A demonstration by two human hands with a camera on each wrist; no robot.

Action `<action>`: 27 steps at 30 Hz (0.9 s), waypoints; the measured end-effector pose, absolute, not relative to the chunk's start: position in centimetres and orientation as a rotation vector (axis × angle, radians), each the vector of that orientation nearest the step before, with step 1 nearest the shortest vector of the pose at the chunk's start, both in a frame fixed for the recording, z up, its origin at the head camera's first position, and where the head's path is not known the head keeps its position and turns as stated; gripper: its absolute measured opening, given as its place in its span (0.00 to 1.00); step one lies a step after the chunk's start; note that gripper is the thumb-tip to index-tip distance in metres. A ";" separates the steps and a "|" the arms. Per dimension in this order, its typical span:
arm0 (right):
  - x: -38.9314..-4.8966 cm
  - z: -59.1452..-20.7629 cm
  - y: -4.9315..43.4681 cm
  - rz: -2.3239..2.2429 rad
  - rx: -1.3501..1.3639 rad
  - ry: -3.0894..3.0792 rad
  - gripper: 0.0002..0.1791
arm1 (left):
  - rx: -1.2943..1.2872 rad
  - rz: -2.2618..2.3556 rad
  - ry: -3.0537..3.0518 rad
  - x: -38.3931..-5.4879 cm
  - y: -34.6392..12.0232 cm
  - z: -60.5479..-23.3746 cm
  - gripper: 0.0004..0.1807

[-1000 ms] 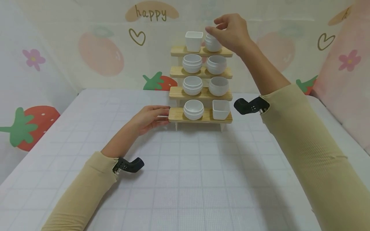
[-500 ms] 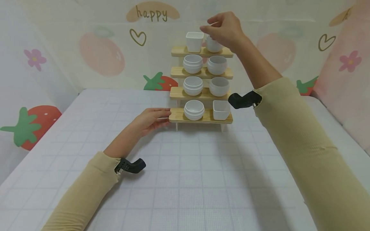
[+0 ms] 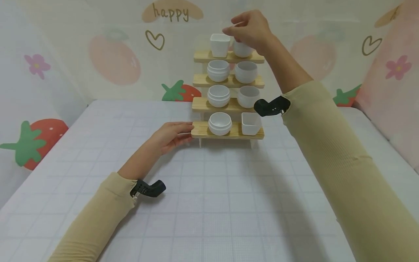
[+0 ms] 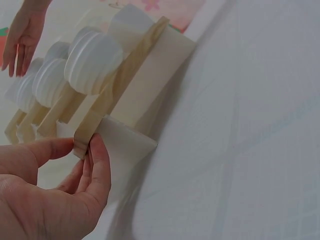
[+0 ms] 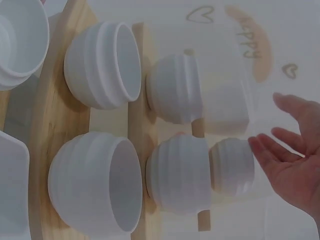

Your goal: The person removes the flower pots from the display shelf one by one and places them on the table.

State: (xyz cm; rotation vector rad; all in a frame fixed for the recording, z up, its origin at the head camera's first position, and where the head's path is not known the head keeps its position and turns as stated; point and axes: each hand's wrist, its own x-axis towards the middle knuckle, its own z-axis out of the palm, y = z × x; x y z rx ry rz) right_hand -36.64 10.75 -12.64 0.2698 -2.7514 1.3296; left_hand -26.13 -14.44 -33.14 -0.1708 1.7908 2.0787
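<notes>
A tiered wooden stand (image 3: 203,132) bears two white pots on each shelf. My left hand (image 3: 171,137) pinches the left end of its lowest board, thumb above and fingers beneath, as the left wrist view shows at the board end (image 4: 87,132). Over the top shelf hovers my right hand (image 3: 250,31), holding nothing, its fingers extended and apart in the right wrist view. It partly hides the round top-shelf pot (image 3: 242,50), and its fingertips are near the rim of the tapered square pot (image 3: 220,46). Cannot tell whether they touch either pot.
Round pots (image 3: 218,70) fill the two middle shelves. On the bottom shelf are a round pot (image 3: 220,123) and a square pot (image 3: 251,123). The stand is on a table with a pale checked cover (image 3: 209,203), before a printed backdrop (image 3: 118,60).
My right hand has moved left and slightly up, from over the round top pot towards the square one. The left hand keeps its hold, and the pots have stayed in place.
</notes>
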 end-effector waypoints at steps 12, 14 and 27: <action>-37.4 -11.8 9.7 1.139 0.320 -2.937 0.41 | -0.185 2.081 1.790 -25.9 -14.6 -32.9 0.28; -37.4 -11.7 9.3 1.103 0.320 -2.969 0.41 | -0.189 2.079 1.795 -25.8 -14.6 -32.9 0.28; -38.4 -12.0 7.7 0.970 0.316 -3.069 0.42 | -0.184 2.098 1.804 -25.8 -14.8 -33.2 0.28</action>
